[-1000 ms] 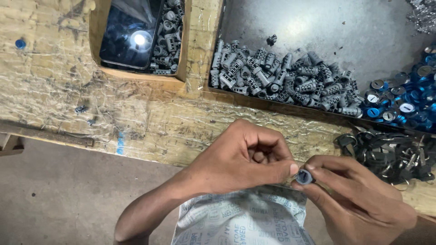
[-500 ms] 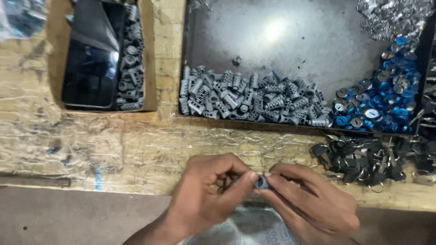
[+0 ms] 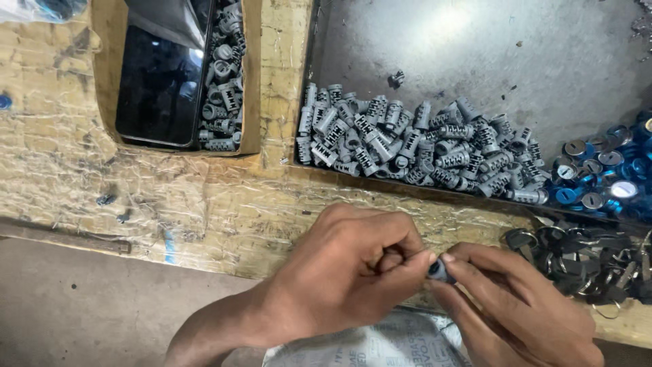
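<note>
My left hand (image 3: 346, 272) and my right hand (image 3: 516, 306) meet at the near edge of the bench, fingertips pinched together on a small grey metal lock cylinder (image 3: 440, 272) with a bluish end. Most of the cylinder is hidden by my fingers. Just beyond my hands, a heap of similar grey lock cylinders (image 3: 407, 146) lies along the front of a dark metal tray (image 3: 516, 54). Blue-faced round caps (image 3: 598, 183) are piled at the tray's right side.
A pile of dark keys on rings (image 3: 584, 258) lies to the right of my hands. A black phone (image 3: 163, 81) rests in a wooden box (image 3: 255, 81) with more grey cylinders. A printed white sack (image 3: 380, 346) sits under my wrists. The worn wooden bench (image 3: 136, 183) drops off to the floor at left.
The view has shifted slightly; my hands stay pinched together on the cylinder, with the fingers turning a little around it.
</note>
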Available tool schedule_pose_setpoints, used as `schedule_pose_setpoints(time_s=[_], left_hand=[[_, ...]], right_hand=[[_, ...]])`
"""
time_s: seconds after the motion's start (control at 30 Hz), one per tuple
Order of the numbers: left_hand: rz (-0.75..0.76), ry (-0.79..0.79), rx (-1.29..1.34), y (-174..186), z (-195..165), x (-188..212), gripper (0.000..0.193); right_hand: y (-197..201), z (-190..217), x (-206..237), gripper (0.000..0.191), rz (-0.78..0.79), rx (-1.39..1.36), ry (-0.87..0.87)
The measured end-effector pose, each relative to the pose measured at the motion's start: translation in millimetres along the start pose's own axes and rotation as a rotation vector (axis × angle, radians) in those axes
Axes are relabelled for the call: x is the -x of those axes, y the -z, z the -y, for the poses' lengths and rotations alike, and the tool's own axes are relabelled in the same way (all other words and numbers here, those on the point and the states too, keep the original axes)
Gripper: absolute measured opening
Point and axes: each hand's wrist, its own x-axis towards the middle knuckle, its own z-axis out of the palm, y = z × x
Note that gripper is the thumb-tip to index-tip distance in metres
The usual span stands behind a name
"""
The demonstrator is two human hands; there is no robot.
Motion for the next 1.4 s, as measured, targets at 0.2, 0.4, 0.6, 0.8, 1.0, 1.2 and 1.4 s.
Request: schedule_pose_setpoints(time_s=[0.2, 0.4, 0.6, 0.8, 1.0, 1.2, 1.4], left_hand=[[-0.274, -0.431, -0.375, -31, 10, 4, 0.020], [-0.462, -0.379, -0.063, -63, 36, 17, 0.024], [-0.543, 0.042, 0.617, -70, 80, 15, 0.008], [-0.717, -0.127, 0.341, -81, 101, 15, 0.011], [-0.651, -0.059, 0.439, -81, 120, 24, 0.017], [-0.637, -0.070, 0.688, -91, 140, 30, 0.015], [-0.558, 0.495, 0.897, -75, 130, 35, 0.007]], right_hand=[[-7, 22, 0, 0.036, -0.179, -0.076, 0.002], [-36, 18, 9, 0.036, -0.366, -0.034, 0.413], [17, -1, -31, 0.025, -0.228, 0.227, 0.323], [71, -44, -106, 0.019, -0.197, 0.693, 0.056], [47, -77, -131, 0.010, -0.274, 0.822, 0.312], [56, -34, -144, 0.028, -0.119, 0.718, 0.234], [47, -15, -172, 0.022, -0.062, 0.834, -0.136]])
